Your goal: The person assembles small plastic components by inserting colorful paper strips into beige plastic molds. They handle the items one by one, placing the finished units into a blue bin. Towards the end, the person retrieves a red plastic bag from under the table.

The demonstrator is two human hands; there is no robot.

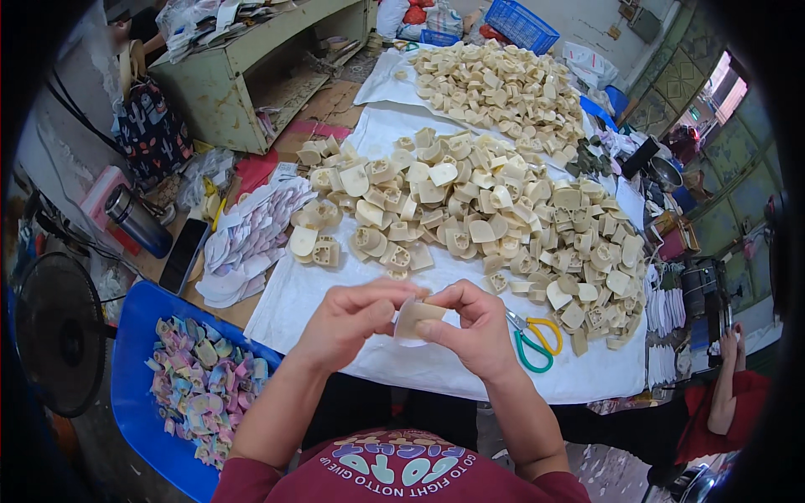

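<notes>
The right hand (474,331) had its grip clamped on a beige piece (423,314), held above the near edge of the cloth-covered table (293,295); the left hand (356,318) met its left side, pinching or not, couldn't tell. A large heap of beige pieces (478,210) lay beyond, seemingly still to do. Multicoloured pieces (205,381) in a blue tub (134,335), near left, were perhaps finished.
</notes>
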